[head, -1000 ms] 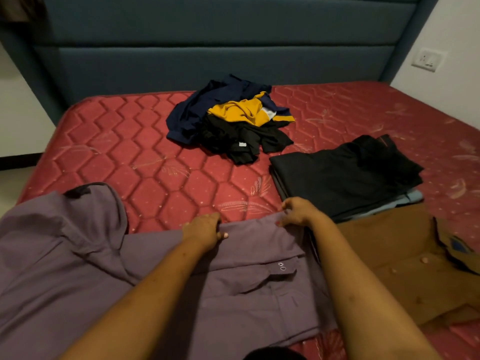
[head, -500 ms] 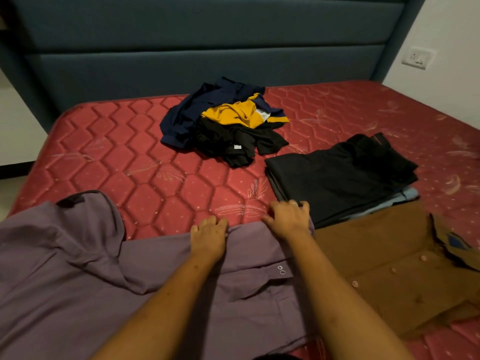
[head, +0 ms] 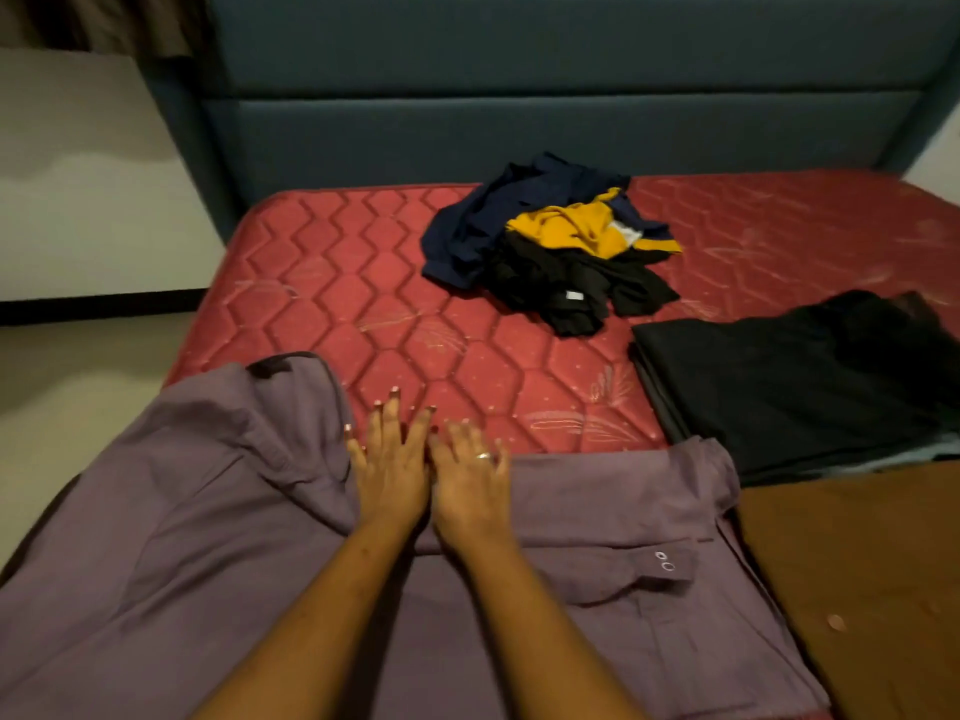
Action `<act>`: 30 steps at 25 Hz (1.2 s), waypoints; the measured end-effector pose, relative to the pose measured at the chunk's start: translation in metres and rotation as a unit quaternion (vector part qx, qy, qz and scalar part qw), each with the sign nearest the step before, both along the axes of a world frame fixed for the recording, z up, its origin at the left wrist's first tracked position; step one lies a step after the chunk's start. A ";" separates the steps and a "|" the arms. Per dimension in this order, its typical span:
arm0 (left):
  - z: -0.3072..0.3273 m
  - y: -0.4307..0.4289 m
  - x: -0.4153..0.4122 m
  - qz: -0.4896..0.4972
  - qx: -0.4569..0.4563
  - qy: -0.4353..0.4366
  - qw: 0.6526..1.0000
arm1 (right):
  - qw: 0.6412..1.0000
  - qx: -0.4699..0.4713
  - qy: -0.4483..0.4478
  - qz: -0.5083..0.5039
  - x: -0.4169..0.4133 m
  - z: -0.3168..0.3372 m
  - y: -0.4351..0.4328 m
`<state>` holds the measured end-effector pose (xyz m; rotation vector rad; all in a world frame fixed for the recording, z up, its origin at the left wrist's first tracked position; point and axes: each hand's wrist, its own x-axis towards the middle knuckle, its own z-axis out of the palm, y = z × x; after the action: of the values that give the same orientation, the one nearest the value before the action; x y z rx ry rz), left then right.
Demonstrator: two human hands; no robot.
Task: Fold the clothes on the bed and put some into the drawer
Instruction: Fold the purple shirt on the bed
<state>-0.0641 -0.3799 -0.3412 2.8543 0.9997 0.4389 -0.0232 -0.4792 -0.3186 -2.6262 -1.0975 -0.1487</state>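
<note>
A purple button shirt [head: 182, 537] lies spread across the near edge of the red mattress [head: 363, 314]. My left hand [head: 390, 467] and my right hand [head: 470, 472] lie flat side by side on the shirt's far edge, fingers straight and spread, pressing the cloth down. A cuff with two snaps [head: 662, 561] lies to the right of my right arm. The drawer is not in view.
An unfolded heap of navy, yellow and black clothes [head: 556, 246] sits mid-bed. A folded black stack [head: 800, 381] lies at the right, a brown shirt [head: 857, 574] in front of it. A blue headboard [head: 519, 106] closes the far side; floor [head: 78, 366] lies at the left.
Both hands let go of the shirt's far edge and slid left, coming together with fingers flattened on the cloth. The view has swung to the left.
</note>
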 end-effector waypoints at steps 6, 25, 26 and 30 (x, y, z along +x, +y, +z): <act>0.023 0.111 -0.053 0.109 0.033 0.160 0.980 | 0.971 -0.158 0.073 0.166 -0.044 -0.032 0.043; 0.057 0.050 -0.245 0.191 -0.503 -0.500 0.678 | 0.946 -0.096 0.248 0.185 -0.101 0.060 0.136; 0.060 0.053 -0.260 0.198 -0.542 -0.490 0.654 | 0.929 -0.038 0.312 0.195 -0.119 0.064 0.144; 0.069 0.060 -0.311 0.215 -0.635 -0.414 0.616 | 0.925 0.011 0.359 0.127 -0.163 0.061 0.165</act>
<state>-0.3751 -0.3200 -0.2724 0.9231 1.0490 0.6094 -0.1864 -0.3145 -0.2575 -2.1678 -1.1087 0.7835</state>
